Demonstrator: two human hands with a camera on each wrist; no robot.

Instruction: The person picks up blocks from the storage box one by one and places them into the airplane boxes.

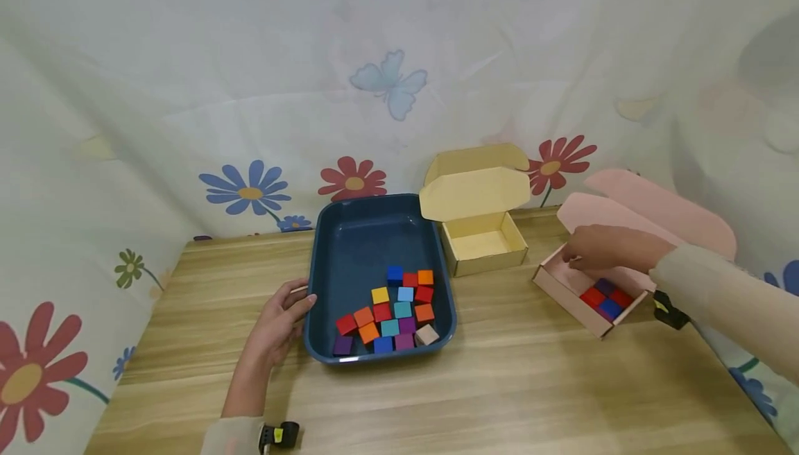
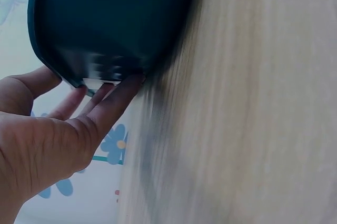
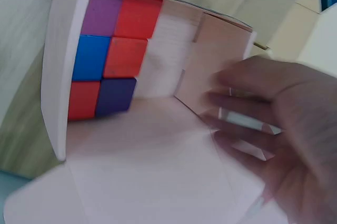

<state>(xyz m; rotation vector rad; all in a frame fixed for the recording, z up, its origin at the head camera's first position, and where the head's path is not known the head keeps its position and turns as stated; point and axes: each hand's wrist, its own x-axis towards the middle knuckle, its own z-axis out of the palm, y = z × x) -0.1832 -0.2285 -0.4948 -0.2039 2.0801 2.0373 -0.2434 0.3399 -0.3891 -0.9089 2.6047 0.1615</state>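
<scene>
My left hand (image 1: 281, 320) holds the left side of a dark blue tray (image 1: 318, 261), thumb at the rim and fingers against the outer wall. In the left wrist view the fingertips touch the tray's side (image 2: 116, 19). Several coloured cubes (image 1: 402, 309) lie in the near part of the tray. Over the far left end of an open pink box (image 1: 571, 302) hovers my right hand (image 1: 608, 247), its fingers loosely bent. The right wrist view shows it blurred, with nothing visible between the fingers. Inside that box, red, blue and purple cubes (image 3: 125, 57) sit in two rows at one end.
Between tray and pink box stands an open yellow box (image 1: 490, 261), its lid raised. A wooden table (image 1: 499, 385) carries everything, and a flowered cloth (image 1: 281, 94) hangs behind it.
</scene>
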